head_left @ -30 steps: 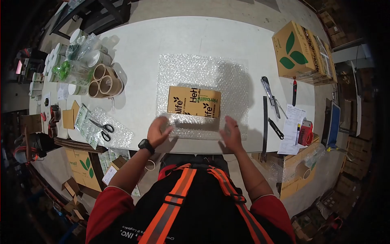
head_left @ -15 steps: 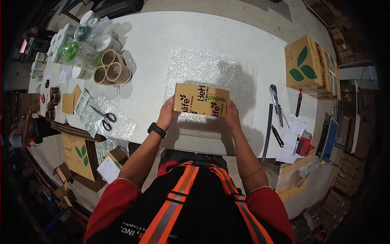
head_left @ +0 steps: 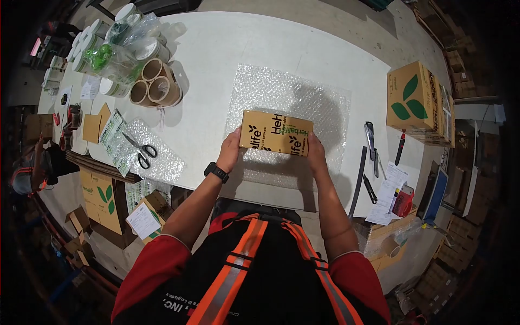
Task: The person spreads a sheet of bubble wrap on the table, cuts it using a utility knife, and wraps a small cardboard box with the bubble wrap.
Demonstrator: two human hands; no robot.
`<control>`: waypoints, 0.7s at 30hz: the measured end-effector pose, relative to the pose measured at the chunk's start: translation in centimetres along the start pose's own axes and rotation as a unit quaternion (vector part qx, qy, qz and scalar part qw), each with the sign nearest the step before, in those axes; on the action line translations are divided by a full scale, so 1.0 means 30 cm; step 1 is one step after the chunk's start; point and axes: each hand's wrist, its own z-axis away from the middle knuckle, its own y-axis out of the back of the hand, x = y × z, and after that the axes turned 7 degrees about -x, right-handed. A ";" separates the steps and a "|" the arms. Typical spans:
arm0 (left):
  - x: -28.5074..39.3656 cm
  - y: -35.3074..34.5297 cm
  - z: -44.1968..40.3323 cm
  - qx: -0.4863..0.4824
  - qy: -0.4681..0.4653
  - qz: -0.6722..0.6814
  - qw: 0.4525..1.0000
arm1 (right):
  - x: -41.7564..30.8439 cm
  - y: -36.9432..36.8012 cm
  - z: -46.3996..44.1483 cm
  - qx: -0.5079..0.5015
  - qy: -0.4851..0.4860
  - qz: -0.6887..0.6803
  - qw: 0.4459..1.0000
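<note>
A small brown cardboard box [head_left: 275, 133] with printed tape across its top is gripped at both ends. My left hand [head_left: 230, 151] presses on its left side, a black watch on that wrist. On the opposite end, my right hand [head_left: 316, 154] holds the right side, fingers partly hidden by the box. Beneath the box a sheet of bubble wrap [head_left: 265, 86] lies flat on the white table [head_left: 216, 49]. Whether the box rests on the wrap or hangs just above it, I cannot tell.
Scissors [head_left: 142, 151] lie on bubble wrap at left, near cardboard tubes [head_left: 161, 91] and several white tubs [head_left: 151, 50]. At right are a large carton [head_left: 409, 100], a box cutter [head_left: 370, 188], a stapler-like tool [head_left: 371, 143], papers [head_left: 387, 189] and a red tape dispenser [head_left: 402, 203]. Another person [head_left: 35, 168] stands far left.
The view has shifted slightly, so the table and its things appear a little to the right. Both hands keep the same hold on the box.
</note>
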 end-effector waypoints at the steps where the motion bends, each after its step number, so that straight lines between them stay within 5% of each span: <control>1: 0.003 -0.003 -0.001 0.003 -0.001 0.002 1.000 | 0.004 0.000 -0.001 -0.003 0.000 0.002 1.000; 4: 0.020 -0.011 0.009 0.003 -0.015 0.039 0.999 | 0.087 0.021 -0.016 -0.024 -0.005 0.049 0.998; 6: -0.029 -0.004 -0.010 -0.012 -0.063 0.024 0.998 | 0.146 0.030 -0.021 -0.061 -0.015 -0.137 0.989; 9: -0.133 0.014 -0.056 0.004 -0.072 0.053 0.996 | 0.124 0.007 0.016 -0.022 -0.030 -0.171 0.985; 21: -0.128 0.036 -0.070 -0.003 -0.050 0.005 0.999 | 0.072 -0.016 0.053 -0.014 -0.023 -0.119 0.993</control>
